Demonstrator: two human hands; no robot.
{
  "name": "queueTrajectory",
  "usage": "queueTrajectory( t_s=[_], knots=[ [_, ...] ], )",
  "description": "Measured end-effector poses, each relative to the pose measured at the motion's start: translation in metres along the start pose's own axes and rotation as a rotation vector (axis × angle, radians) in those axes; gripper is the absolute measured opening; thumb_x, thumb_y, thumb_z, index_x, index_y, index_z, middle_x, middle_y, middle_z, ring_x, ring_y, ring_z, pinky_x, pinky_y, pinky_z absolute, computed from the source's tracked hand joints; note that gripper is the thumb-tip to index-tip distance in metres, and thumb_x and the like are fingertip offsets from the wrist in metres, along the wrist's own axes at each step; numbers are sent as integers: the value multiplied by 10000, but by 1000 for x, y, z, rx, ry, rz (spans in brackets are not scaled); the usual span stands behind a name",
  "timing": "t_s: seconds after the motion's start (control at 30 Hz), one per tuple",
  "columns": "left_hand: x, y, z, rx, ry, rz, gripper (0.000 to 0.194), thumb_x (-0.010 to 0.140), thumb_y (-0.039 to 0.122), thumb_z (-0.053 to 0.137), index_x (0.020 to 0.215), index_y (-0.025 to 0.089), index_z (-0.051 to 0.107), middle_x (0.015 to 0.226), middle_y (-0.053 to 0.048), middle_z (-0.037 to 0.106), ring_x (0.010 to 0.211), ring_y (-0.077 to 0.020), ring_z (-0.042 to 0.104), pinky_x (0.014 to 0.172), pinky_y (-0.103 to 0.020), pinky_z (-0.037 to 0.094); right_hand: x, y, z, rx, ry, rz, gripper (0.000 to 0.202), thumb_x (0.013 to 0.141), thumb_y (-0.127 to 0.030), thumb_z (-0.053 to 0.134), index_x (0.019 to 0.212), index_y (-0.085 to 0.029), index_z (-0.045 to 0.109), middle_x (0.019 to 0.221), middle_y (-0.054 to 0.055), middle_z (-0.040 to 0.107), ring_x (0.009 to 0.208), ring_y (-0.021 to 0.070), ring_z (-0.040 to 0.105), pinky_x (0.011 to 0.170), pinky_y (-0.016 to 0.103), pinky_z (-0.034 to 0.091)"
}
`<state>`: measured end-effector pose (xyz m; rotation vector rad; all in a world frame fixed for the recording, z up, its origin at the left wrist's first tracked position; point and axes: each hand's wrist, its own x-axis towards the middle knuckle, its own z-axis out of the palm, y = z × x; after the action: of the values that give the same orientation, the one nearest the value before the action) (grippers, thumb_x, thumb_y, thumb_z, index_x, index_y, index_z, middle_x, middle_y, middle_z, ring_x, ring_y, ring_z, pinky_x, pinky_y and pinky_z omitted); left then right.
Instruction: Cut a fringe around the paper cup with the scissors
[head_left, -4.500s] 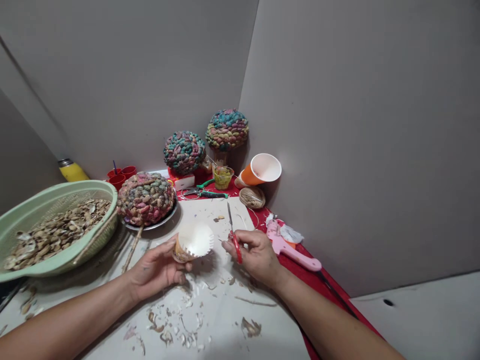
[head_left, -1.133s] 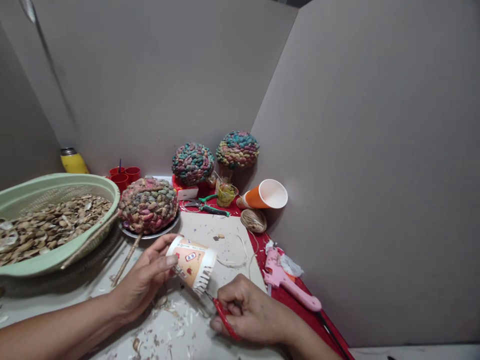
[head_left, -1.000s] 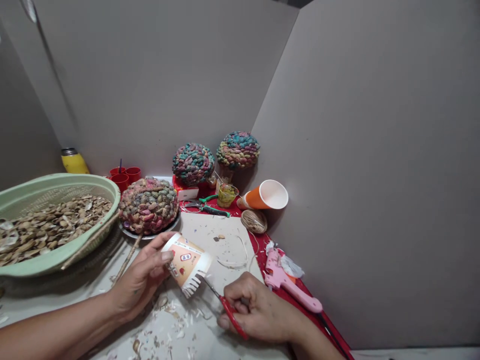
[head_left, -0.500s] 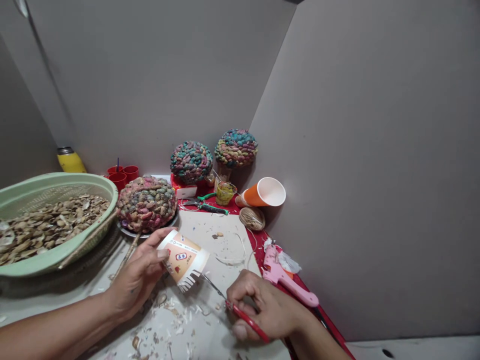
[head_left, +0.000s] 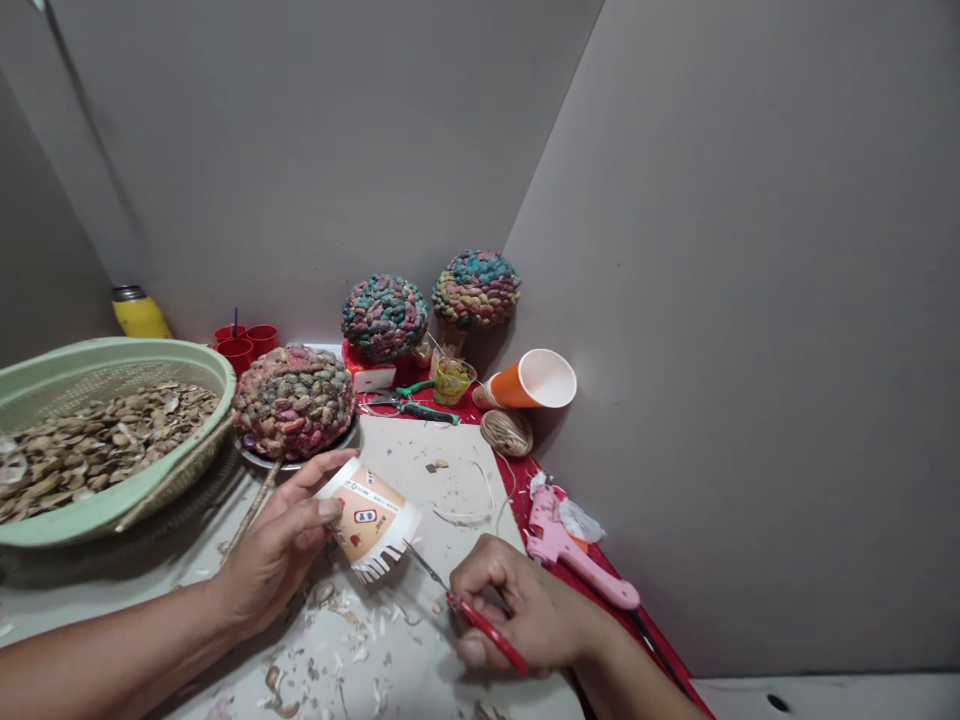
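My left hand (head_left: 281,545) is closed on a printed paper cup (head_left: 371,515), tilted on its side above the board. Short slits fringe the lower part of the cup's white edge. In my right hand (head_left: 510,605) are red-handled scissors (head_left: 487,635), gripped with the fingers through the handles. The scissor tips are at the cup's fringed edge, beside the last slit. Small white paper scraps and shell bits lie on the pale board (head_left: 420,460) below.
A green basket (head_left: 217,365) of shells stands left, near a textured ball (head_left: 296,400) on a metal dish. Behind are pliers (head_left: 427,412), twine (head_left: 507,432) and an orange cup (head_left: 532,382). A pink glue gun (head_left: 577,560) lies right.
The scissors have shifted slightly along the cup's edge, and their handles have moved a little closer together. The cup stays in my left hand. The view has shifted slightly.
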<state>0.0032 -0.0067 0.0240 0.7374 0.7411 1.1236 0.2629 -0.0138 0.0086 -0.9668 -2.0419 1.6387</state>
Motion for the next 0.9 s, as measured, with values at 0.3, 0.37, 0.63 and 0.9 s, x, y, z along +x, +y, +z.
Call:
queueTrajectory(
  t_s=[0.3, 0.37, 0.63, 0.9],
  knots=[
    [1, -2, -1, 3, -1, 6, 445, 714, 260, 779, 1153, 236, 711, 981, -45, 727, 880, -202, 651, 822, -289, 511, 2, -1, 5, 35, -7, 88, 436, 677, -368, 727, 481, -173, 391, 442, -94, 261, 450, 34, 196, 413, 204, 128],
    [1, -2, -1, -1, -8, 7, 439, 719, 254, 777, 1152, 239, 712, 986, -44, 727, 886, -201, 653, 823, -287, 511, 3, 0, 5, 37, -4, 93, 433, 661, -346, 735, 470, -170, 389, 439, -95, 255, 449, 30, 197, 411, 200, 128],
    [1, -1, 2, -13, -24, 28, 385, 729, 241, 771, 1112, 248, 735, 936, -25, 732, 845, -164, 644, 776, -233, 507, 4, 5, 5, 56, -2, 96, 425, 644, -301, 764, 461, -155, 409, 428, -103, 257, 435, 15, 195, 391, 175, 124],
    [1, -1, 0, -5, -30, 44, 404, 714, 246, 786, 1115, 252, 740, 952, -31, 735, 867, -173, 647, 787, -236, 518, 5, 4, 7, 78, 11, 91, 428, 656, -270, 762, 463, -155, 398, 444, -104, 264, 444, 15, 204, 398, 171, 131]
  ],
)
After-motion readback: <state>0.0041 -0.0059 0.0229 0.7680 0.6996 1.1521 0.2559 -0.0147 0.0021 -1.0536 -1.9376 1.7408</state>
